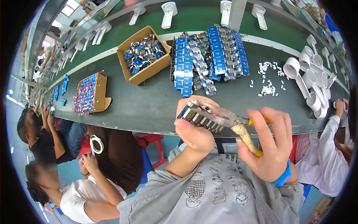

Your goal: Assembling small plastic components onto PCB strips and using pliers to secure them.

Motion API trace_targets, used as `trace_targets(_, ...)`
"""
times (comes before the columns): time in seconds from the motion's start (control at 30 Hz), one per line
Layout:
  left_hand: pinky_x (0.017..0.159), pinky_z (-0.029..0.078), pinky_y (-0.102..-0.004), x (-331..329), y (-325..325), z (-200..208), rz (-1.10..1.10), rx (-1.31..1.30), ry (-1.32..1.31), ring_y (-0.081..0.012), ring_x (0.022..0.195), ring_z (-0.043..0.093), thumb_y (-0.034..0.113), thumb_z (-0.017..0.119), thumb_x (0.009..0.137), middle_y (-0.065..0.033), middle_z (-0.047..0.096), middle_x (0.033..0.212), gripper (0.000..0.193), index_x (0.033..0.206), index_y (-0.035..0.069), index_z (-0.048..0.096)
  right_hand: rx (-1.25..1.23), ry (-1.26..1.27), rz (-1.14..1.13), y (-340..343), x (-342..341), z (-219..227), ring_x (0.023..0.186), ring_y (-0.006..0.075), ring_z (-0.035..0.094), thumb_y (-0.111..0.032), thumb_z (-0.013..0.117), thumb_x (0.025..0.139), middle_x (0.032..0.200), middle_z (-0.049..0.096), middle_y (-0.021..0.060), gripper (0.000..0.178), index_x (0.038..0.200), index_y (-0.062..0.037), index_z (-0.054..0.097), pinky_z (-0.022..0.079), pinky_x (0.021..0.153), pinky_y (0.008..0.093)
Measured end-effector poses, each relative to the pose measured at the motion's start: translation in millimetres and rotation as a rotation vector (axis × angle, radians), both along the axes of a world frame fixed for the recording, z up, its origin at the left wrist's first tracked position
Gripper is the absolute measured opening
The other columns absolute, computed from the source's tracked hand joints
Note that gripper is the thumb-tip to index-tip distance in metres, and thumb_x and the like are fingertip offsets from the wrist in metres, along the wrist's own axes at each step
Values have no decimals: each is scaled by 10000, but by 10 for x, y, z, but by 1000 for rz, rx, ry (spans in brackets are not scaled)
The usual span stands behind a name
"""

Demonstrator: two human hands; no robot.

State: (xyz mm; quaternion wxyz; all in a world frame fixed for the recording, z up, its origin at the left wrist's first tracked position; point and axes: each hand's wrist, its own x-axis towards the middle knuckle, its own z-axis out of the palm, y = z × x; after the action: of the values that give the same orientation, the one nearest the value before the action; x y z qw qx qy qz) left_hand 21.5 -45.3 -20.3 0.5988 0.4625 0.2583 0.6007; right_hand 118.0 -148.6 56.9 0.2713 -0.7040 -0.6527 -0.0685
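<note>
My left hand (198, 139) grips a panel of small circuit boards (197, 116), its thumb across the near side and its fingers behind. In my right hand (274, 143) is a pair of pliers (240, 131) with yellow handle ends, one handle wrapped in pale tape. The handles are spread apart between thumb and fingers. The metal jaws lie against the panel's upper right part; whether they bite on it cannot be made out. Beyond my hands, stacked blue circuit board panels (183, 67) lie on the dark workbench (145, 104).
A cardboard box (149, 72) holds loose small boards; a smaller carton (100, 93) holds blue and red parts. Small white pieces (268, 90) lie scattered near a pile of white handled housings (313, 87). More housings (169, 15) stand on the green conveyor (194, 18). People sit on both sides.
</note>
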Motion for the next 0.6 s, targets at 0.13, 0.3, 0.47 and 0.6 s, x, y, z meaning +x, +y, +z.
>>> trace_targets(0.13,435,405,-303,-69,47,-3,-16,120,119,-208,497,502,643,130,859,-124,516,619,736,964,-12,449,-26,73,66,20,40,7,799,289,482,-109,677,579,945,501,152,472,1013,25,551,404,686,363)
trace_targets(0.3,458,416,-277,-48,66,108,103,-24,-11,-208,483,516,629,127,869,-146,550,623,742,932,-9,502,-36,115,35,-16,15,-20,804,289,483,-99,676,581,937,496,150,467,1015,21,550,402,693,361)
trace_targets(0.47,470,432,-279,-50,66,108,85,-29,0,-210,500,531,629,122,869,-146,559,643,743,942,-5,501,-32,75,6,-17,-26,-35,799,278,490,-181,720,575,960,502,131,519,1035,-4,559,375,675,380)
trace_targets(0.6,482,444,-282,-52,55,102,44,-33,-32,-208,507,535,629,115,869,-144,564,657,739,953,5,502,-61,51,3,-11,-30,-13,830,289,486,-196,720,590,982,496,138,543,1065,-3,542,372,702,385)
